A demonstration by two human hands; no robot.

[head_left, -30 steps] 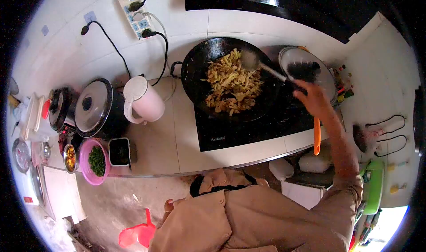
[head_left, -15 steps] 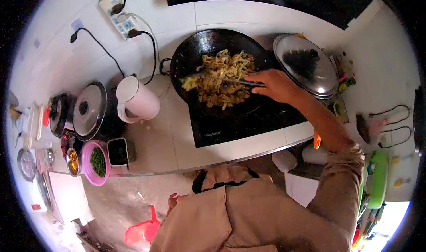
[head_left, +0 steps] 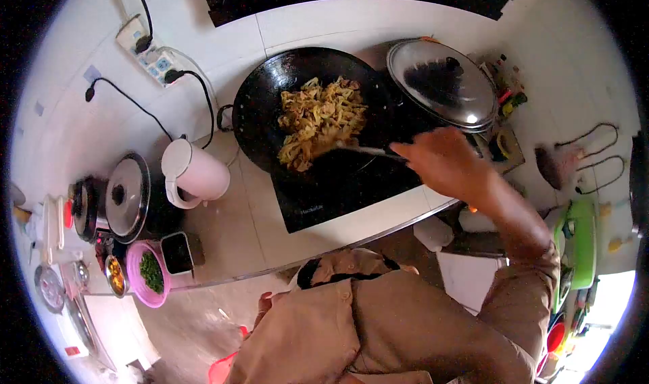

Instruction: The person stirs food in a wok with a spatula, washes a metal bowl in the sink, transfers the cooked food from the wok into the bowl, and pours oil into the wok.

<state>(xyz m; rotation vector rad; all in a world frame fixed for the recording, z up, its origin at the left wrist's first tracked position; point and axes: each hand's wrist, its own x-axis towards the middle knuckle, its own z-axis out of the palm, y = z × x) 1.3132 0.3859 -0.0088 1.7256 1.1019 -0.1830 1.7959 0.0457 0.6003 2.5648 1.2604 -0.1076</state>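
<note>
My right hand (head_left: 447, 162) is closed around the handle of a spatula (head_left: 373, 151) over the wok. The spatula's blade is in the near edge of the browned, shredded food (head_left: 323, 113), partly hidden and blurred. That food lies heaped in a large black wok (head_left: 260, 86) on a black cooktop (head_left: 304, 215). My left hand (head_left: 265, 302) hangs low beside my brown shirt, away from the counter. Only a small part of it shows, and its fingers are too hidden to read.
A domed steel lid (head_left: 433, 80) lies right of the wok. Leftward stand a pink kettle (head_left: 203, 171), a lidded pot (head_left: 128, 198), a pink bowl (head_left: 138, 282) of chopped greens and a dark square container (head_left: 179, 254). A power strip (head_left: 152, 56) hangs on the wall.
My right hand has drawn the spatula from the food's left side to its near right edge. The food is now heaped more compactly. The view has shifted and tilted slightly.
</note>
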